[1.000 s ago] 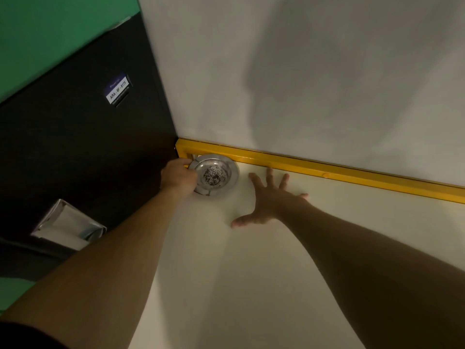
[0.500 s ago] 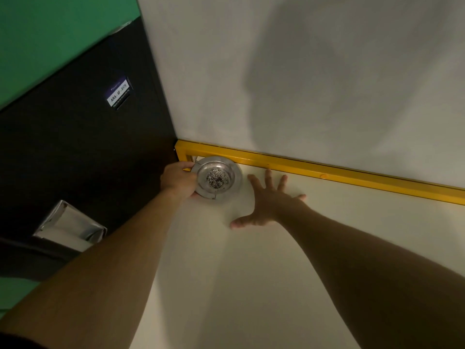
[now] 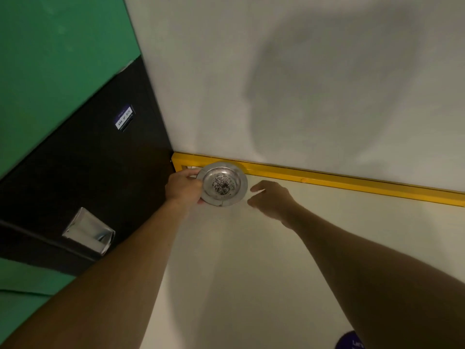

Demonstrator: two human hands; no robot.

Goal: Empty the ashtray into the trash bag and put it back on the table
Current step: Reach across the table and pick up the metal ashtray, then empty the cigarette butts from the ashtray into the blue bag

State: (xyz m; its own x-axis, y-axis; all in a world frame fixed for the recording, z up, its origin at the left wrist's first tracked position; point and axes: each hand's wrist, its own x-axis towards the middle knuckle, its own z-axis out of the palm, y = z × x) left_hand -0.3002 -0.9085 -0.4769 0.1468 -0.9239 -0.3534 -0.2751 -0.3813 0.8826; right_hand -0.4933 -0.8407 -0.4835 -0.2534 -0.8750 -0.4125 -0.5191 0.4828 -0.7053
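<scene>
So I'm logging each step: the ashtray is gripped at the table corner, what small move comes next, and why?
Probably lift the ashtray level, clear of the table and its yellow edge. The left hand already grips its rim, ash sits loose in the bowl, and the right hand hangs free beside it. No trash bag is in view.

One camera on my head looks forward and down over both forearms at the bench [image 3: 251,260] corner, near the wall [image 3: 251,71].
</scene>
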